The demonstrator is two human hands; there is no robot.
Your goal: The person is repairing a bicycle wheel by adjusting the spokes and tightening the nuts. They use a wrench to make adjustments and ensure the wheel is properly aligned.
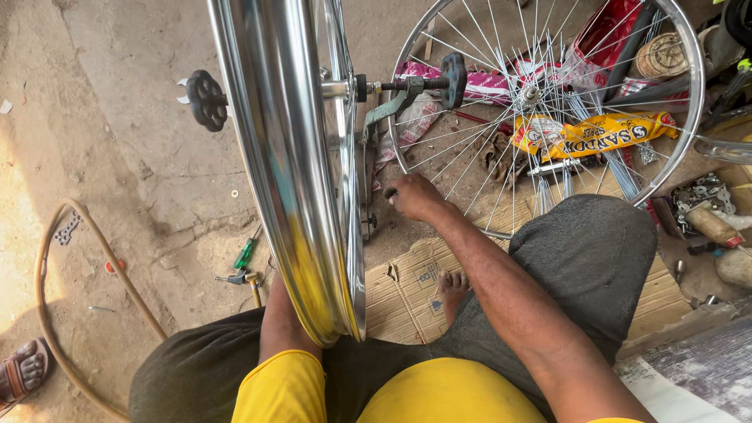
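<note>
Head view, looking down at a seated person: yellow shirt at the bottom edge, dark grey trousers (pixel 587 251), bare foot (pixel 453 288) tucked on a flattened piece of cardboard (pixel 407 301). Chrome wheel rim (pixel 294 180) stands upright on edge between the knees, seen nearly edge-on, bottom close to the lap, top out of frame. Left forearm goes up behind the rim — left hand hidden, cannot tell whether it is spread or closed, or what it touches. Right hand (pixel 413 196) reaches forward past the right side of the rim, fingers curled together in a loose fist near the lower part of a grey metal stand (pixel 368 157); what it grips is too small to make out. Axle runs through the rim at hub height, with a black round knob (pixel 207 99) on the left and a black knob (pixel 453 80) on the right.

Left of the rim on the concrete floor: green-handled screwdriver (pixel 245 254), small brass fitting just beside it, tan hose (pixel 86 274) curving near the left edge. Another person's sandalled foot (pixel 23 372) at the bottom left corner.

Farther out, a second spoked wheel (pixel 548 102) stands beyond the right hand — seen through its spokes are a yellow packet (pixel 595 135) and pink wrappers (pixel 486 82). Loose metal parts lie at the far right.
</note>
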